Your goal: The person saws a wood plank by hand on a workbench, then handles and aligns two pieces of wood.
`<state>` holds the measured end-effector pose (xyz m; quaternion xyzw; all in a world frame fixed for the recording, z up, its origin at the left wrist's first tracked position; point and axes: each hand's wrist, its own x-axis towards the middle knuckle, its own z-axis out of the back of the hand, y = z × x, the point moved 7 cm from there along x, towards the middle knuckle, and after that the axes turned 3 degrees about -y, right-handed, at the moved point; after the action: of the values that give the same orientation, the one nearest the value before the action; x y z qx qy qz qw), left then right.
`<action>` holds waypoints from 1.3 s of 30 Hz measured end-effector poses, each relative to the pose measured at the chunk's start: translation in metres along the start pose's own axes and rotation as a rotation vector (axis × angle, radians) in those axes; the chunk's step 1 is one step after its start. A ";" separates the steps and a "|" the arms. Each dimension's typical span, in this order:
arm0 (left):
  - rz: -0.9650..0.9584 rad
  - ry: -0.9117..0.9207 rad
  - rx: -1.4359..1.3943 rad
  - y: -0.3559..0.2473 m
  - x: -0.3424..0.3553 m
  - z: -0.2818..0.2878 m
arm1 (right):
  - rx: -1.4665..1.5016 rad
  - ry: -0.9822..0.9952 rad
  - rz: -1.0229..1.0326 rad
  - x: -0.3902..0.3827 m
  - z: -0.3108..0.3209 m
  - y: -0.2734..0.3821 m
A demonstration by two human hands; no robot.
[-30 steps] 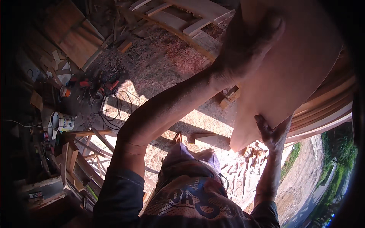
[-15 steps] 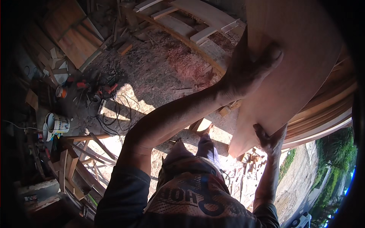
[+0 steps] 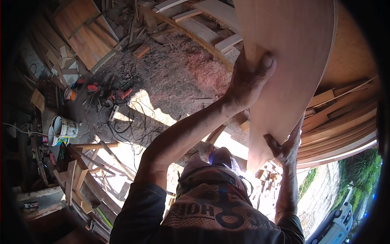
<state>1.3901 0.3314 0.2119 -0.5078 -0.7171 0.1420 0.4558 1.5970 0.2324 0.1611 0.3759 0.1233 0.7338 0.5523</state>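
A large thin curved plywood sheet (image 3: 292,53) fills the upper right of the head view. My left hand (image 3: 250,83) grips its left edge, fingers wrapped onto the face of the sheet. My right hand (image 3: 286,148) clasps the sheet's lower right edge, close to its bottom corner. Both forearms reach up from my shirt at the lower edge. The sheet hides whatever lies behind it.
Curved wooden strips (image 3: 341,122) are stacked at the right. Boards and planks (image 3: 203,20) lie across the top. Power tools and cables (image 3: 115,95) sit on a sawdust floor, near a white bucket (image 3: 65,128). Timber frames (image 3: 81,171) stand at lower left. A white vehicle (image 3: 337,225) shows at bottom right.
The sheet has shifted right and up in view; my left hand has slid higher along its edge while my right hand keeps its hold near the bottom corner.
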 end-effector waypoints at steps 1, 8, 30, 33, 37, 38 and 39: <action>0.015 0.001 0.015 0.003 0.001 0.006 | -0.014 0.000 0.011 0.004 -0.004 0.000; 0.033 -0.052 0.041 0.022 0.008 0.032 | -0.023 0.010 0.061 0.017 -0.025 -0.005; 0.342 -0.748 -0.059 0.118 0.011 0.384 | -0.085 0.603 -0.196 -0.003 -0.311 -0.175; 0.324 -0.854 0.015 0.125 0.031 0.446 | -0.095 0.760 -0.239 0.016 -0.378 -0.198; 0.315 -0.928 -0.033 0.178 0.017 0.566 | -0.089 0.874 -0.316 0.028 -0.467 -0.223; 0.329 -0.966 -0.022 0.188 0.015 0.593 | -0.072 0.858 -0.297 0.033 -0.487 -0.224; 0.344 -1.004 -0.011 0.198 0.011 0.620 | -0.074 0.871 -0.298 0.037 -0.507 -0.227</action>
<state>1.0135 0.5896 -0.2518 -0.4898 -0.7542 0.4367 0.0239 1.4074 0.4666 -0.3070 -0.0093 0.3705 0.7400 0.5613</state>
